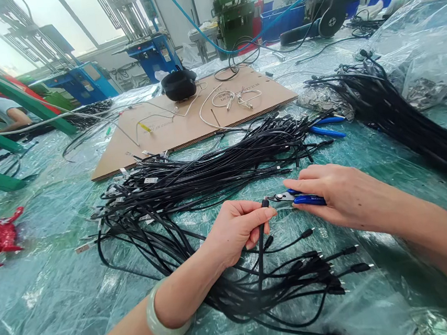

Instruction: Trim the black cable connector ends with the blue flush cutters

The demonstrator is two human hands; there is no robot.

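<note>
Workshop floor with blue-framed machines (153,55) at the back; nearer, a green worktop under wrinkled clear plastic sheeting (62,299), which looks slick.

Head view, only one. Left hand (239,229) pinches a black cable (261,253) between thumb and fingers, just behind its black moulded end (265,204), end upward. This cable stands in front of the main cable pile (215,163), its length running down into a loose spread of cables (256,304) nearest the wearer. Right hand (339,193) is wrapped round blue-handled side cutters (309,200), tips at the moulded end; whether they touch it, cannot tell.

Handling, by judgement: cable light, bendy, jacket rubbery with fair grip; it likely sags if held far from the end. Moulded end looks stiffer, so the best hold is right behind it, fingertips clear of the cutter tips. Small metal tips on neighbouring ends look easy to bend or nick. Strands overlap, so a tug probably drags others along. Cutters want holding by the blue sleeves. Beyond the pile: a cardboard sheet (158,142); to the right, another black cable bundle (395,106).
</note>
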